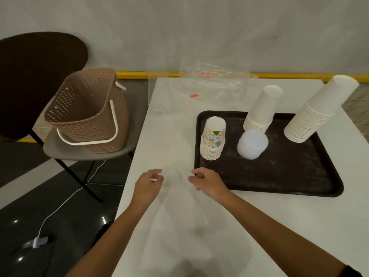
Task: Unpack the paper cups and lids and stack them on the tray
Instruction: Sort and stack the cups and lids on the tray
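White table (175, 132) carries a black tray (279, 176) on its right half. A brown perforated basket (87, 110) sits on a grey chair (60, 148) beside the table. Upside down on the tray stand a tall stack of white cups (317, 110) at the right edge, a shorter white stack (261, 108) at the back and a patterned cup stack (213, 138) on the left, with a pile of translucent lids (252, 143) between them. Crumpled clear wrappers (215, 82) lie at the table's far edge. Just left of the tray, the left hand (148, 181) and right hand (207, 181) each keep a clenched grip that seems to pinch a faint clear bag (175, 206) spread between them.
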